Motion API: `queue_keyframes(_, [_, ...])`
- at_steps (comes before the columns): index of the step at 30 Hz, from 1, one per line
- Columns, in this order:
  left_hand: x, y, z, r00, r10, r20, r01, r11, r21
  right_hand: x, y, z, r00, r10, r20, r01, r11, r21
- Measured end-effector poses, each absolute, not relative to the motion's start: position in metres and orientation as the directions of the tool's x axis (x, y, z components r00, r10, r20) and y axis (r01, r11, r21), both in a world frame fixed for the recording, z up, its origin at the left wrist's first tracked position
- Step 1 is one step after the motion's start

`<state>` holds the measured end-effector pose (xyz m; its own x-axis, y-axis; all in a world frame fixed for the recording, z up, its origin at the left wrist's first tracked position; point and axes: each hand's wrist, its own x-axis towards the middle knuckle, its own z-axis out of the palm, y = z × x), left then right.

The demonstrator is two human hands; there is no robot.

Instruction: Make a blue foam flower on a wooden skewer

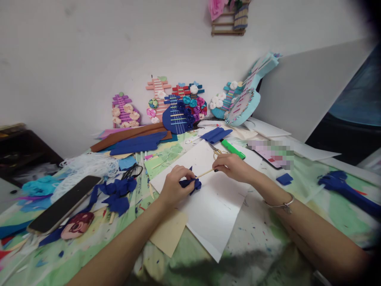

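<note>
Over a white sheet, my left hand pinches a bunched piece of dark blue crepe paper. My right hand is closed on the far end of a thin wooden stick. The stick's other end meets the blue paper at my left fingertips; whether it goes inside the folds is hidden. Just beyond my right hand lie scissors with gold-coloured handles and a green craft knife. A folded blue crepe strip rests at the sheet's far edge.
A dark phone, blue paper scraps and white stringy filler crowd the left. At right are a blue glue gun and another phone. Decorated paper instruments, including a blue one, lean against the wall.
</note>
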<state>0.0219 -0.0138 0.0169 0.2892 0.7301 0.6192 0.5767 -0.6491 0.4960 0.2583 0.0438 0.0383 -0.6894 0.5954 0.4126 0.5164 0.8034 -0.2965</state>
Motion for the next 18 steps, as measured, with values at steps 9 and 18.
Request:
queue_keyframes(9, [0.023, -0.017, 0.02, 0.224, 0.82, 0.527, 0.423, -0.569, 0.705, 0.28, 0.057, 0.045, -0.416, 0.822, 0.39, 0.599, 0.57, -0.563])
queue_keyframes(18, [0.028, -0.018, 0.014, 0.29, 0.892, 0.346, 0.144, -0.398, 0.906, 0.222, 0.015, 0.03, -0.535, 0.812, 0.235, 0.362, 0.471, -0.805])
